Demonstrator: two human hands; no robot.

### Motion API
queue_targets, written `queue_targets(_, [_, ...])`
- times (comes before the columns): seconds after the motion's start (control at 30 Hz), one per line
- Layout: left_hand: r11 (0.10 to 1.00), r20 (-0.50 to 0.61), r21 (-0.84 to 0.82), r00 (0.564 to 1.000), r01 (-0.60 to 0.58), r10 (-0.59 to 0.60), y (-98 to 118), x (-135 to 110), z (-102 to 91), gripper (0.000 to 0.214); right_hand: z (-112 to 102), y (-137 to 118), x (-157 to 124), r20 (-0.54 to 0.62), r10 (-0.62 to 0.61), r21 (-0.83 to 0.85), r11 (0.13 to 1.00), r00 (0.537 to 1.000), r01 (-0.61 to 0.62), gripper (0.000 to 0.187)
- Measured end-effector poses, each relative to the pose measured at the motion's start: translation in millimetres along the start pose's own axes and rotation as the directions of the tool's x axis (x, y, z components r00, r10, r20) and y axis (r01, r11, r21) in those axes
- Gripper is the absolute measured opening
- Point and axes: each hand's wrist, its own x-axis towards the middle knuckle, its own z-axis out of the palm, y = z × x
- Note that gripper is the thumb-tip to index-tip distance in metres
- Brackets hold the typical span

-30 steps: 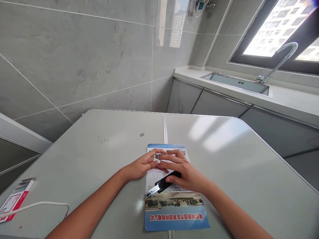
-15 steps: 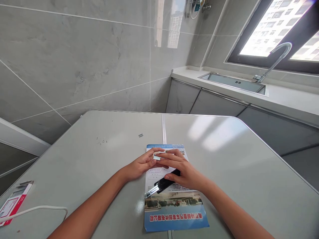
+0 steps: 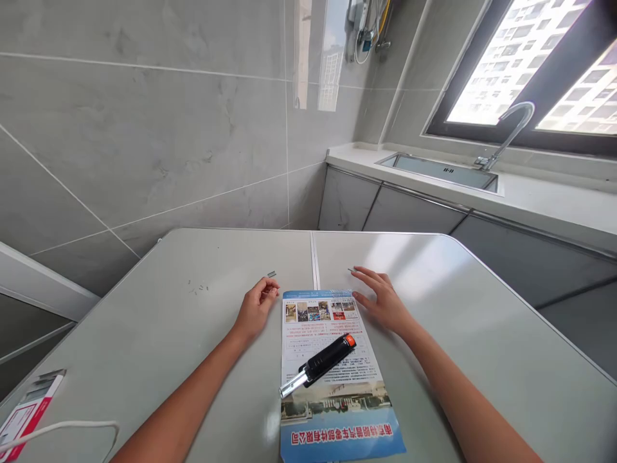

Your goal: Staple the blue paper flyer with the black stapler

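Observation:
My left hand (image 3: 255, 307) rests on the table to the left of the leaflet, its fingers curled together; anything inside them is hidden. Just beyond its fingertips lies a short grey strip of staples (image 3: 272, 274). My right hand (image 3: 383, 301) reaches over the leaflet's far right corner with fingers stretched and apart. Its fingertips are at another small grey strip (image 3: 352, 270). Between my hands, a black stapler (image 3: 325, 360) with a silver nose and an orange end lies slantwise on the printed leaflet (image 3: 332, 421).
Several loose staples (image 3: 198, 287) are scattered on the table (image 3: 231, 251), far left. A red and white packet (image 3: 29, 411) and a white cable (image 3: 62, 426) lie at the left edge. Beyond stand a tiled wall and a counter with a sink (image 3: 443, 170).
My hands have parted from above the leaflet, left hand leftward, right hand rightward. The small white piece between them no longer shows. The stapler lies fully uncovered, and a strip shows by my right fingertips.

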Motion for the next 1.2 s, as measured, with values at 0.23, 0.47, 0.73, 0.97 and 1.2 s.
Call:
queue_targets(0.23, [0.817,0.018,0.535,0.970,-0.215,0.243,-16.7,10.9,-16.1,0.023,17.7,30.0,3.6,0.000,0.157,-0.213,0.965,0.988,-0.154,0.049])
queue_targets(0.47, [0.618,0.037,0.760,0.962,-0.202,0.269,-46.1,18.8,-31.2,0.038,24.4,28.6,8.0,-0.005,0.147,-0.256,0.956,0.989,-0.144,0.045])
queue_targets(0.73, [0.522,0.104,0.834,0.980,-0.177,0.168,-58.5,19.4,-29.2,0.044,24.1,25.7,8.2,-0.004,0.146,-0.252,0.957,0.989,-0.142,0.044])
queue_targets(0.97, [0.527,0.108,0.823,0.970,-0.210,0.219,-46.5,18.5,-26.8,0.038,23.2,25.5,8.8,-0.002,0.144,-0.267,0.954,0.990,-0.139,0.045])
queue_targets(1.2, [0.505,0.175,0.838,0.979,-0.205,0.107,-45.3,16.7,-23.6,0.051,24.7,26.7,8.6,0.004,0.153,-0.279,0.949,0.988,-0.146,0.046])
